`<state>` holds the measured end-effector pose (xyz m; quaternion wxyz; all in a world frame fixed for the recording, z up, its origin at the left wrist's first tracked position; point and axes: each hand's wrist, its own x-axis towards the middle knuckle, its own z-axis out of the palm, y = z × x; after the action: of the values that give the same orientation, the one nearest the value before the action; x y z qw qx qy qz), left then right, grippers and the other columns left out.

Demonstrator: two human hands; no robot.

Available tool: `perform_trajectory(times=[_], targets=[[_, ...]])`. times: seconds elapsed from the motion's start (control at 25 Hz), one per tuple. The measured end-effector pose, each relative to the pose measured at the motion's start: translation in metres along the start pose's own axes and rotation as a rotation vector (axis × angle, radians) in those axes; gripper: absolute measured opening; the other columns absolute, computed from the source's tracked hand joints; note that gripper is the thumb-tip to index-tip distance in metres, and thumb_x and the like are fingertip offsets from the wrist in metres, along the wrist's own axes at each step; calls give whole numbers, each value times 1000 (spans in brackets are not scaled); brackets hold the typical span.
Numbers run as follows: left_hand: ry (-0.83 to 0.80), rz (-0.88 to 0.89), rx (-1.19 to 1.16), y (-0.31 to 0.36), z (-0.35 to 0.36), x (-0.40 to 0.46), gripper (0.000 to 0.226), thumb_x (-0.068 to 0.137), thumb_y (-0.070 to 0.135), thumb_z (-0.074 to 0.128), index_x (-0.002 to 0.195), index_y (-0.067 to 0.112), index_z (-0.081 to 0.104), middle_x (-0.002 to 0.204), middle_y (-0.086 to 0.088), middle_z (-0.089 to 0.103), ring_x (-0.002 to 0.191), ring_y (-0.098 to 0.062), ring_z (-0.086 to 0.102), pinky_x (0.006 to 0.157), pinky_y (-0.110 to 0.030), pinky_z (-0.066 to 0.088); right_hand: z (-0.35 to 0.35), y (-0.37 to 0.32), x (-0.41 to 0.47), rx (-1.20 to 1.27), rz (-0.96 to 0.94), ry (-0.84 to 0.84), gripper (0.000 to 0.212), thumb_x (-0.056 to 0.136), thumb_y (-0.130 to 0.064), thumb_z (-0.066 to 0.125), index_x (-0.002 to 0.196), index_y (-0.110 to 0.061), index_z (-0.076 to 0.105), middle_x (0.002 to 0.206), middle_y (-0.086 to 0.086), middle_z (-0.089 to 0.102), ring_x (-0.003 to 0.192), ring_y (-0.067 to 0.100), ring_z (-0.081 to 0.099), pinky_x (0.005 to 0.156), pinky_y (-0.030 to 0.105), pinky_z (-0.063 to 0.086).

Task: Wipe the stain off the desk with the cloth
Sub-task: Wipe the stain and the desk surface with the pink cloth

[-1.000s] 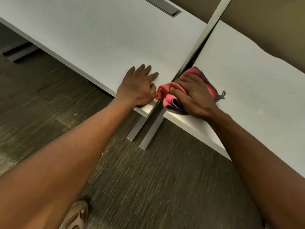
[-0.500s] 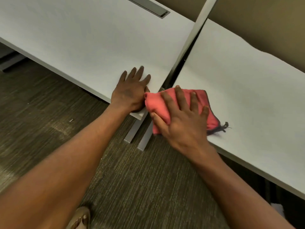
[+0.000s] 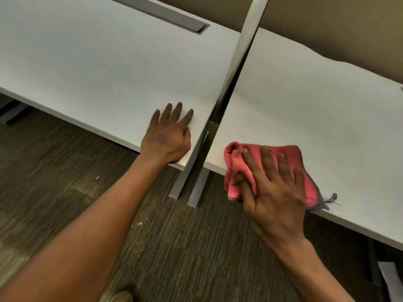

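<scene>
A pink cloth (image 3: 290,153) with a frayed grey edge lies on the front edge of the right white desk (image 3: 316,110), partly hanging over it. My right hand (image 3: 274,192) presses flat on the cloth, fingers spread, thumb curled around its front fold. My left hand (image 3: 168,136) rests palm down on the near corner of the left white desk (image 3: 98,68), holding nothing. I can make out no stain on either desk top.
A grey divider post (image 3: 242,51) runs between the two desks, with grey metal legs (image 3: 189,188) below the gap. A grey cable slot (image 3: 165,14) sits at the back of the left desk. Dark carpet (image 3: 65,182) lies in front; a shoe tip shows at the bottom.
My right hand has slid the cloth from the desk's left corner along the front edge to the right and flattened on it. My left hand has stayed on the left desk's corner.
</scene>
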<state>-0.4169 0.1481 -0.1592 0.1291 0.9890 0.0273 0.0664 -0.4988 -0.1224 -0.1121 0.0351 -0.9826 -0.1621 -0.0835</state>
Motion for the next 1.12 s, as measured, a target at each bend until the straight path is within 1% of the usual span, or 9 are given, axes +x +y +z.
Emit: perform_trajectory(times=[0.12, 0.2, 0.4, 0.52, 0.64, 0.76, 0.84, 1.0, 1.12], targets=[[-12, -14, 12, -1, 2, 2, 64, 98, 40, 18, 161, 32, 16, 170, -5, 13, 157, -27, 6, 127, -48, 6, -3, -3, 42, 55, 76, -97, 63, 100, -70, 4, 160, -52, 12, 172, -7, 18, 159, 31, 17, 122, 67, 17], [-15, -8, 18, 0, 2, 3, 65, 96, 42, 16, 161, 32, 15, 170, -5, 13, 157, -28, 5, 127, -49, 7, 1, -1, 89, 85, 79, -178, 63, 97, -71, 7, 158, -57, 7, 174, -11, 9, 160, 30, 8, 123, 67, 10], [-44, -13, 23, 3, -3, -1, 61, 102, 39, 21, 161, 32, 11, 171, -4, 9, 158, -26, 0, 127, -50, 5, 3, -6, 187, 158, 149, -252, 55, 107, -58, 20, 161, -47, 17, 175, -6, 7, 160, 32, 2, 124, 68, 5], [-58, -6, 2, 4, -7, -1, 60, 103, 39, 22, 162, 33, 10, 171, -1, 6, 158, -23, -3, 127, -49, 4, 1, -11, 170, 151, 101, -240, 57, 107, -59, 17, 162, -48, 10, 175, -5, 3, 161, 31, 0, 124, 66, 4], [-58, 3, 16, 2, -5, 1, 60, 103, 42, 19, 161, 34, 10, 171, -1, 7, 158, -24, -2, 127, -50, 4, 5, -14, 94, 171, -46, -174, 58, 102, -68, 7, 158, -57, -5, 173, -13, -4, 160, 23, -6, 125, 59, -2], [-59, -5, 18, 2, -2, 2, 61, 102, 51, 11, 161, 36, 10, 171, 0, 6, 158, -23, -3, 127, -51, 4, 9, -13, 65, 173, -62, -160, 58, 98, -73, 2, 152, -63, -15, 171, -19, -9, 157, 16, -11, 123, 55, -6], [-68, -5, 25, 1, 0, 2, 64, 99, 56, 7, 161, 36, 8, 171, 1, 4, 158, -23, -5, 127, -51, 3, 13, -10, 100, 144, -30, -160, 61, 96, -72, 2, 155, -60, -10, 172, -17, -5, 159, 18, -6, 124, 56, -3], [-67, -13, 8, 1, -2, 2, 67, 97, 57, 6, 161, 37, 10, 171, 3, 3, 158, -20, -5, 127, -50, 1, 15, 1, 220, 161, 105, -152, 57, 106, -55, 21, 161, -41, 19, 174, -5, 12, 159, 30, 9, 123, 67, 8], [-53, -16, -1, -1, -1, 4, 67, 96, 58, 8, 160, 39, 14, 171, 4, 7, 158, -19, -2, 126, -49, 2, 17, 7, 264, 151, 139, -235, 57, 108, -50, 26, 163, -35, 20, 174, -6, 9, 160, 29, 7, 123, 68, 7]])
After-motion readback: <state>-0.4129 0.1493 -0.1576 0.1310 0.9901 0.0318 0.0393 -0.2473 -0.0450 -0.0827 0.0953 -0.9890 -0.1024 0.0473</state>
